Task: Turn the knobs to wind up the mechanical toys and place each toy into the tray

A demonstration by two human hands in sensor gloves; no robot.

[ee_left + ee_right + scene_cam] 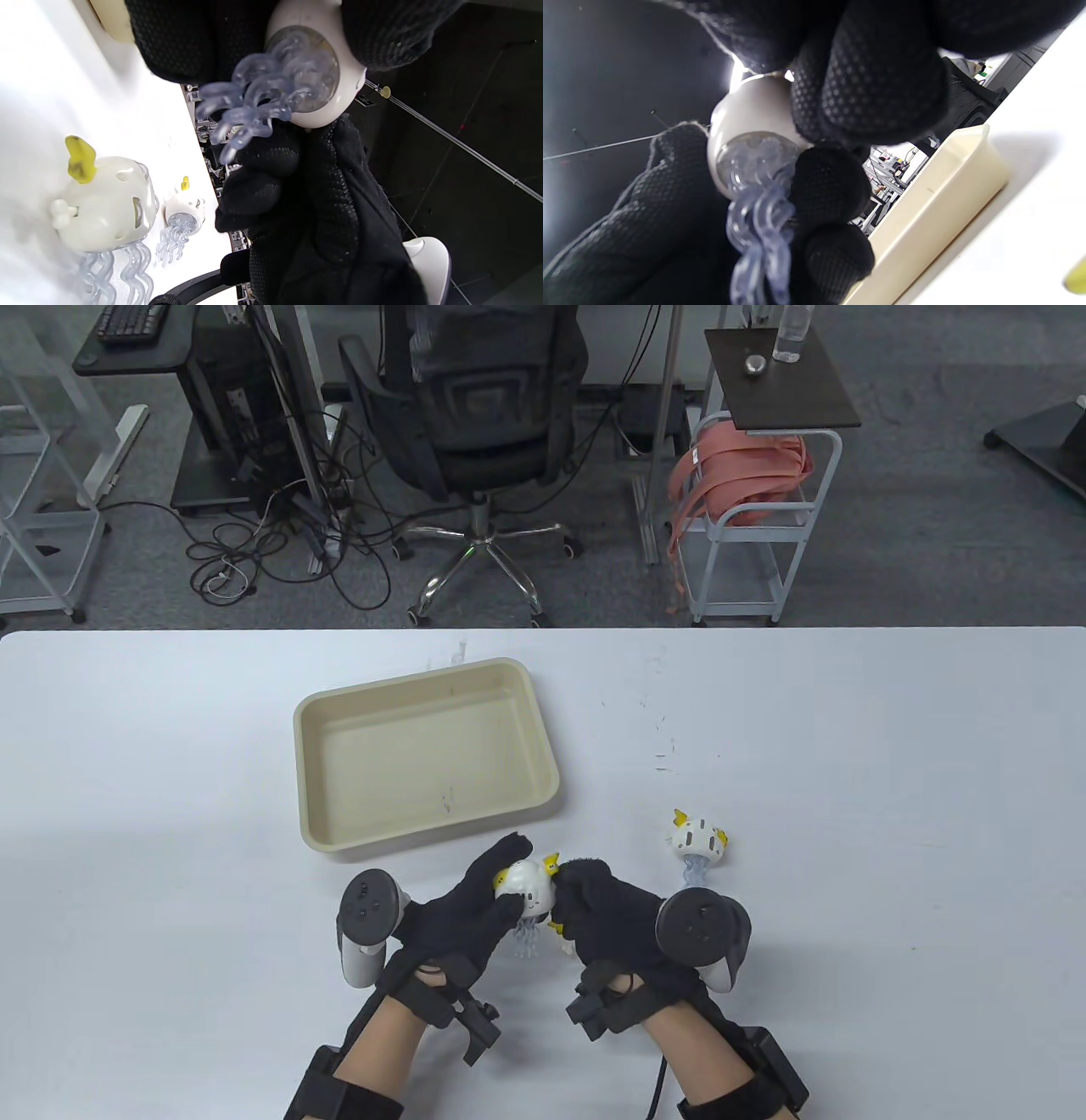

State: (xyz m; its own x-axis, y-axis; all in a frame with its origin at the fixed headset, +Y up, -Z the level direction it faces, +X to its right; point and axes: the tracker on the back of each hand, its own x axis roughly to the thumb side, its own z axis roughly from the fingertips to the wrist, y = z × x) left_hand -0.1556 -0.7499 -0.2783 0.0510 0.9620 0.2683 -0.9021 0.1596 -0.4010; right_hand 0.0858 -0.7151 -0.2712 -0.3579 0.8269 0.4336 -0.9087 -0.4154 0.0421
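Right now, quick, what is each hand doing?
Left hand: grips the white round jellyfish toy with clear wavy tentacles.
Right hand: fingers curled on the same toy's far side, probably at its knob.

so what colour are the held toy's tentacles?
Translucent pale blue-grey tentacles under the white toy; clearest in the left wrist view.

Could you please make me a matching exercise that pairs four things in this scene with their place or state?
Things:
1. beige plastic tray
2. white wind-up toy with clear tentacles
3. second white toy with yellow fins
4. pink straps

States:
a. lying on the table, right of the hands
b. gripped by the left hand and right hand
c. holds nothing
d. draped on a white cart beyond the table

Pairs: 1-c, 2-b, 3-a, 4-d
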